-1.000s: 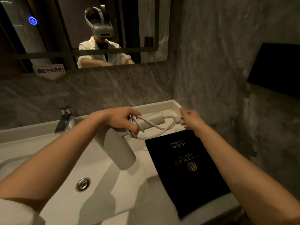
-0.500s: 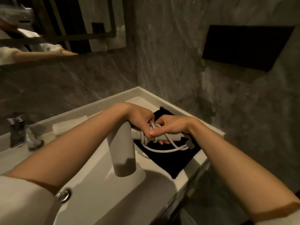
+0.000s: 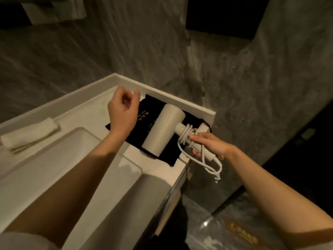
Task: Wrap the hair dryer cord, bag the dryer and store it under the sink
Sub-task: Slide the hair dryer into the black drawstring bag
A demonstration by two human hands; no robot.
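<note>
The white hair dryer [image 3: 163, 129] lies with its barrel on the flat black bag [image 3: 144, 118] at the right end of the white counter [image 3: 162, 98]. Its white cord [image 3: 187, 137] is wound around the handle, and a loose loop hangs over the counter's edge. My right hand [image 3: 210, 145] holds the handle and cord from the right. My left hand [image 3: 124, 110] hovers over the bag's left part, fingers loosely curled, holding nothing.
The sink basin [image 3: 90, 177] lies left of the bag. A folded white towel [image 3: 30, 135] rests on the counter's back left. Grey marble walls close the corner behind. A dark recess [image 3: 221, 15] sits in the right wall. The floor lies below right.
My left hand let go of the dryer and moved left over the bag. The dryer came down onto the bag. My right hand now holds the handle. The view swung right.
</note>
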